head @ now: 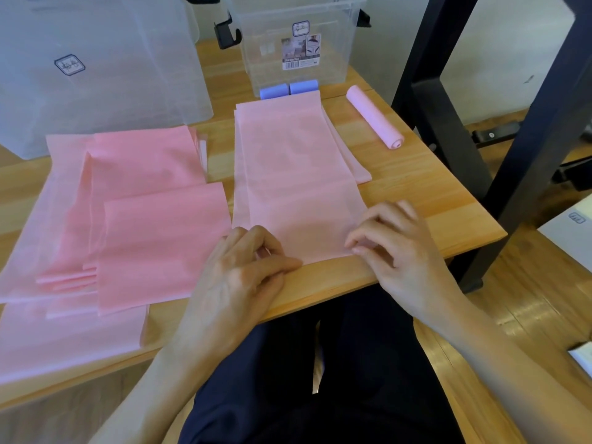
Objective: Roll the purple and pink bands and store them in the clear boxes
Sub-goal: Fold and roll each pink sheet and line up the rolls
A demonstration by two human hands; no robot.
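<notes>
A long pale pink band (288,161) lies flat on the wooden table (416,193), stretching from the near edge toward the small clear box (298,43). My left hand (243,270) pinches the band's near left corner. My right hand (394,245) pinches its near right corner with curled fingers. A rolled pink band (374,116) lies to the right. Two rolled purple bands (288,88) sit in front of the small box. A large clear box (96,68) stands at the back left.
A pile of several unrolled pink bands (128,219) covers the table's left half. Black metal frame legs (448,123) stand just right of the table. My dark-trousered legs are below the table's near edge.
</notes>
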